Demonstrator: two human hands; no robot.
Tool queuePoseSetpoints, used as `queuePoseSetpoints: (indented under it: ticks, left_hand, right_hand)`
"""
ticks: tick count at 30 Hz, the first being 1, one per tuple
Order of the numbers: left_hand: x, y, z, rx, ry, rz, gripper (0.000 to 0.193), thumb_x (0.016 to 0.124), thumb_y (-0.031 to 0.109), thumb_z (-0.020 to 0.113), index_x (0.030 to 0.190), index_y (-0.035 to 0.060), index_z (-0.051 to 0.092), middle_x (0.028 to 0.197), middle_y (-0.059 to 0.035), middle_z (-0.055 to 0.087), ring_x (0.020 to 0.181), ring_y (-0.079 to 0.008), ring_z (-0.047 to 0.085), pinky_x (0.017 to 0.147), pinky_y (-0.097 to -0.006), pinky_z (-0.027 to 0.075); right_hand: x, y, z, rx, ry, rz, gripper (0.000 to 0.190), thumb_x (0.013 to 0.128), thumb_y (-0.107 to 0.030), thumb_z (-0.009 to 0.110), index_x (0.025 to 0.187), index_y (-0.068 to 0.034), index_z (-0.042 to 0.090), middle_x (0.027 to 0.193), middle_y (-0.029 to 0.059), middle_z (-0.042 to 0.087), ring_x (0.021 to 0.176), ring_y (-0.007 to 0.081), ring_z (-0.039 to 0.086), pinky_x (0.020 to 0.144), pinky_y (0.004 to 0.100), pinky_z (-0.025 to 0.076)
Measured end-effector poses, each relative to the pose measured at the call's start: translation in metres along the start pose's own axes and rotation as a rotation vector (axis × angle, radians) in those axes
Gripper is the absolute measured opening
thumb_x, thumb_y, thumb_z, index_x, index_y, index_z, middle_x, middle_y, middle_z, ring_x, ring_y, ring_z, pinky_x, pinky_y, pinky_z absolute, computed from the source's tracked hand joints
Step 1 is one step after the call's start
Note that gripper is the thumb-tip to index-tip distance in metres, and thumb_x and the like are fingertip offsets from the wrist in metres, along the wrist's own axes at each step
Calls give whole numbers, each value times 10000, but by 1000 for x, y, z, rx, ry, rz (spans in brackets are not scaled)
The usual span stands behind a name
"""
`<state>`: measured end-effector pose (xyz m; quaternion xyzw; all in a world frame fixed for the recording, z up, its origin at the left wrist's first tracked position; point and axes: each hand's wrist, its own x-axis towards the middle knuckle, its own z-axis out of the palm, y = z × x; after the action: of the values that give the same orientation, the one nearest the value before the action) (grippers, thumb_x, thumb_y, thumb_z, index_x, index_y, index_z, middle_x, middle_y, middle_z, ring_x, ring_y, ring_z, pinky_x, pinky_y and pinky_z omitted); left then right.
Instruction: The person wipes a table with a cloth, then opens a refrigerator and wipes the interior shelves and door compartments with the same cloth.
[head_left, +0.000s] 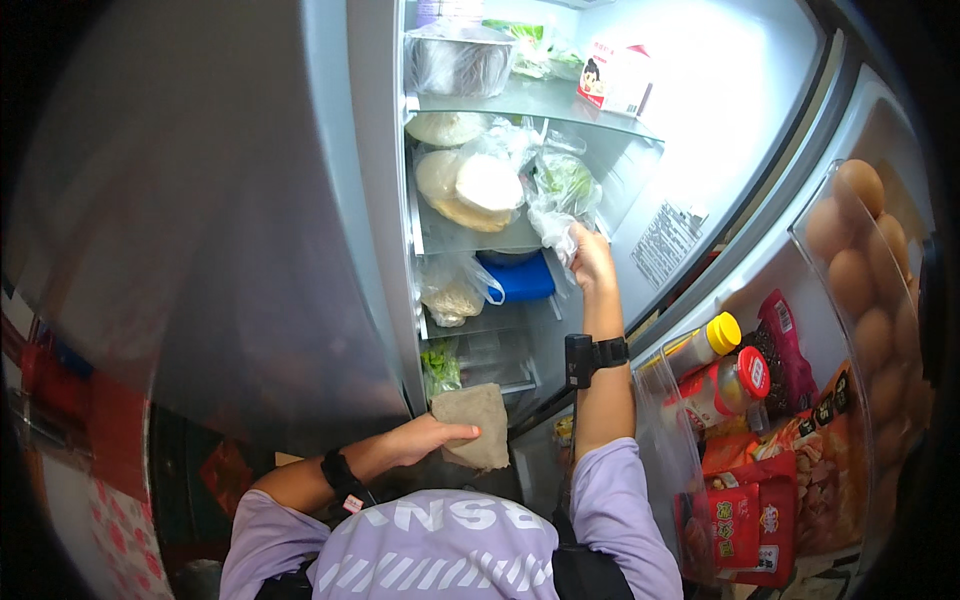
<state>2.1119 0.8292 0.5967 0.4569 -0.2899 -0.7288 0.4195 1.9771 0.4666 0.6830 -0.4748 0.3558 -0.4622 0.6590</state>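
Observation:
My left hand is closed on a folded beige cloth, thumb on top, in front of the open refrigerator. My right hand reaches to the second shelf and grips the gathered end of a clear plastic bag with green vegetables in it. Left of that bag, round pale flatbreads or buns lie in plastic on the same glass shelf. Below them are a bag of pale food and a blue container.
The top glass shelf holds a plastic-wrapped metal pot, greens and a carton. On the right, the open door carries eggs, jars and red food packets. A closed door panel stands left.

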Motion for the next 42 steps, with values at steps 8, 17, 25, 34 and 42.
queuePoseSetpoints:
  ticks: [8,17,25,34,42]
  left_hand:
    - [-6,-15,-9,42,-78,-76,541,951,169,723,1435,16,537,1391,-87,602,1272,-201,557,1092,-366,427]
    - [3,-25,-15,92,-85,-135,540,950,167,726,1437,29,541,1393,-76,603,1266,-195,555,1092,-372,423]
    - [6,-33,-25,88,-171,-176,597,952,158,727,1484,36,486,1414,-82,587,1279,-190,551,1113,-373,416]
    - [1,-64,-45,215,-227,-253,620,951,166,730,1502,52,469,1417,-72,584,1275,-181,554,1092,-364,440]
    - [-4,-91,-68,225,-178,-345,620,937,160,745,1485,37,483,1389,-63,601,1224,-172,577,1063,-354,461]
  right_hand:
    - [-21,28,-17,681,-158,90,298,986,-170,620,1258,-49,611,1103,86,717,850,216,713,651,350,596]
    - [-88,62,-8,729,-264,68,333,1042,-198,537,1319,-13,548,1169,147,666,980,262,679,822,389,602]
    - [-199,101,-23,555,-233,57,376,1000,-110,588,1361,-16,538,1195,128,673,995,241,696,773,386,603]
    - [-311,208,-52,683,-78,436,437,934,-37,673,1353,-26,548,1203,84,658,1023,202,673,836,355,578]
    - [-267,366,-87,668,-59,572,294,983,-9,560,1275,32,568,1182,101,659,1033,199,658,859,337,563]
